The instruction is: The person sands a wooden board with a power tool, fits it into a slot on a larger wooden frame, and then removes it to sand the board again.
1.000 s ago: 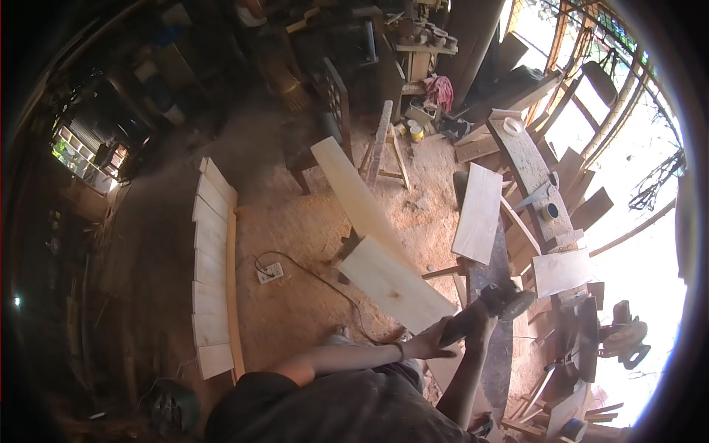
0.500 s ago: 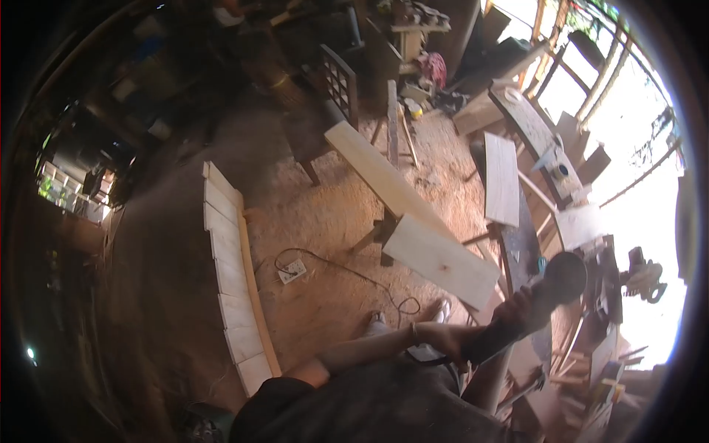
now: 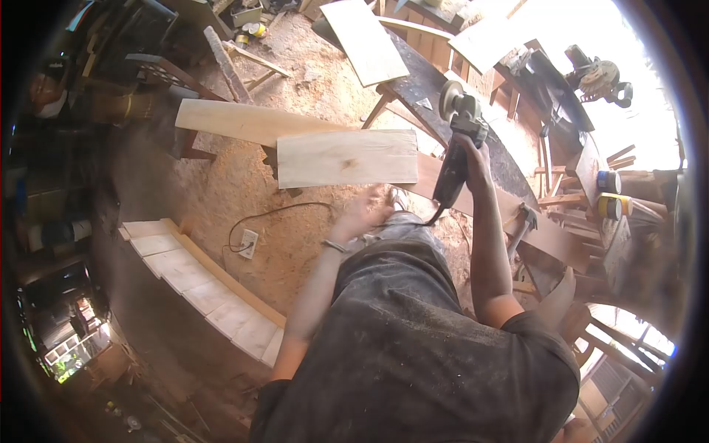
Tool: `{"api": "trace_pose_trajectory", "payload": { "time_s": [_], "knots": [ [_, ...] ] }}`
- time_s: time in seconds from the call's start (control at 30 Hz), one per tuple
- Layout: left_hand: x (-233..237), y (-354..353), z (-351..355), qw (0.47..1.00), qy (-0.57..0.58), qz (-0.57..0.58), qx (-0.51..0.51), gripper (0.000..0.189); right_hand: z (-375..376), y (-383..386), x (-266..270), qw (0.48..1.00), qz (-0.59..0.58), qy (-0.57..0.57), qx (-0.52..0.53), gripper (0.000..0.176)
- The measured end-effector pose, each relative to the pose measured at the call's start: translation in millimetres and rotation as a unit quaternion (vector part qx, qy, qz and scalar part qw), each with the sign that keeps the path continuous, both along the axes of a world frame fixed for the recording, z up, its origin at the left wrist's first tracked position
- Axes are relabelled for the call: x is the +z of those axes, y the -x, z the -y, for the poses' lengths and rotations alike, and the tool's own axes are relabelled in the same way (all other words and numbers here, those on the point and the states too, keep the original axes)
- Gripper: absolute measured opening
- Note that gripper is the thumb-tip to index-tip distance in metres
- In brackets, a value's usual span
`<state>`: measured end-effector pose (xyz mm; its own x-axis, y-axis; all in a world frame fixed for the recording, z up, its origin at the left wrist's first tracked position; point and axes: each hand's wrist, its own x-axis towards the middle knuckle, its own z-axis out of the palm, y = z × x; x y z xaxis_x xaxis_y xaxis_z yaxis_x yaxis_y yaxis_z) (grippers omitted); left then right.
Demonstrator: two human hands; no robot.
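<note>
My right hand point(image 3: 478, 159) is wrapped round the body of an angle grinder point(image 3: 452, 173), raised with its round disc point(image 3: 450, 97) uppermost. A dark power cord point(image 3: 437, 215) leaves the grinder's lower end and runs toward my lap. My left hand point(image 3: 363, 214), smeared by motion, is in front of my legs, just below a pale wooden board point(image 3: 347, 159); I cannot tell what its fingers do. That board has a knot near its middle and lies over a longer plank point(image 3: 229, 122).
A row of pale boards point(image 3: 199, 292) leans along a strip at left. On the sawdust-covered floor sits a white power strip point(image 3: 249, 244). A hammer point(image 3: 522, 225) rests at right, near cans point(image 3: 610, 207). Another board point(image 3: 365, 40) and a circular saw point(image 3: 597, 77) are farther off.
My view has swung to the right and down. The left hand has come off the grinder and moved left, while the right hand keeps hold of the grinder, now more upright.
</note>
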<state>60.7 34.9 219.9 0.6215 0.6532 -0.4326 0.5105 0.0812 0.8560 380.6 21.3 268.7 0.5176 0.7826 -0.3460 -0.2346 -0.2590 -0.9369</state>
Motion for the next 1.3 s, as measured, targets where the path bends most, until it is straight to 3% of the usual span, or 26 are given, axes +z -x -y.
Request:
{"api": "trace_pose_trajectory", "payload": {
  "time_s": [0.07, 0.17, 0.2, 0.27, 0.3, 0.33, 0.37, 0.47, 0.63, 0.8, 1.03, 1.13, 1.3],
  "knots": [
    [-57.6, 17.3, -12.2, 0.987, -0.101, -0.098, 0.08, 0.092, 4.8, -26.7, -18.9, 0.99, 0.101, 0.09, 0.034, 0.04],
    [-71.4, 25.3, -45.0, 0.974, -0.091, -0.18, 0.103, 0.102, 13.6, -36.1, -29.4, 0.951, 0.208, 0.214, 0.077, 0.045],
    [-85.8, 24.9, -53.4, 0.966, -0.101, -0.212, 0.108, 0.106, 23.0, -41.6, -63.5, 0.934, 0.232, 0.248, 0.108, 0.049],
    [-93.8, 14.9, -70.8, 0.952, -0.103, -0.271, 0.102, 0.114, 43.0, -31.2, -74.8, 0.917, 0.245, 0.242, 0.203, 0.071],
    [-90.2, 3.1, -80.8, 0.946, -0.094, -0.295, 0.091, 0.119, 52.0, -22.8, -84.1, 0.903, 0.213, 0.292, 0.231, 0.075],
    [-93.9, -7.0, -88.1, 0.941, -0.085, -0.318, 0.08, 0.124, 58.2, -15.3, -86.2, 0.853, 0.302, 0.318, 0.282, 0.068],
    [-98.0, -17.8, -97.4, 0.938, -0.078, -0.331, 0.063, 0.126, 66.2, -7.6, -86.4, 0.854, 0.317, 0.286, 0.298, 0.065],
    [-120.6, -25.1, -108.4, 0.929, -0.067, -0.363, 0.027, 0.135, 76.3, 8.6, -95.0, 0.83, 0.297, 0.333, 0.334, 0.067],
    [-147.9, -28.4, -101.7, 0.923, -0.138, -0.36, 0.009, 0.144, 68.4, 19.2, -96.7, 0.846, 0.279, 0.364, 0.271, 0.067],
    [-148.2, -27.7, -100.3, 0.926, -0.13, -0.353, 0.016, 0.144, 37.5, 27.4, -91.6, 0.851, 0.291, 0.371, 0.231, 0.06],
    [-143.2, -30.6, -102.2, 0.923, -0.123, -0.366, 0.006, 0.143, 92.9, 48.2, -101.6, 0.843, 0.288, 0.381, 0.248, 0.071],
    [-138.3, -34.6, -101.4, 0.922, -0.098, -0.375, 0.02, 0.139, 85.2, 48.8, -101.3, 0.849, 0.281, 0.383, 0.232, 0.065],
    [-151.6, -28.2, -97.8, 0.913, -0.156, -0.376, -0.005, 0.139, 49.6, 41.3, -101.8, 0.849, 0.296, 0.39, 0.198, 0.055]
  ]
}}
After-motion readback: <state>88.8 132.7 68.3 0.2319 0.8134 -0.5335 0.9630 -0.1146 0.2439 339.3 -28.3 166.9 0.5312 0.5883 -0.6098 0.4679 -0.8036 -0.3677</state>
